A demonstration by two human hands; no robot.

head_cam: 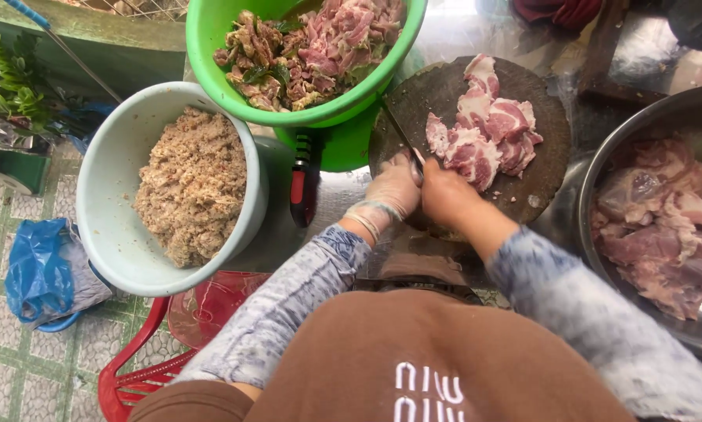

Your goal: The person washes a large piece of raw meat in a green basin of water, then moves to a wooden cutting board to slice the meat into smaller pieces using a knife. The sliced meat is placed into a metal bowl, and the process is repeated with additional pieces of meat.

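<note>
My left hand (pixel 394 191), gloved, fingers curled, pins pink raw pork pile (pixel 484 133) on round dark wooden chopping board (pixel 538 187). Right hand (pixel 444 195) fisted round dark-bladed knife (pixel 401 133), blade pointing 11 o'clock. Risk imo: slick meat slides, blade nicks left fingers, hands touching.

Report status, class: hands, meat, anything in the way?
Left hand gloved, right hand bare, both together at board edge, knife between them. Meat on board. Green tub crowds board.
</note>
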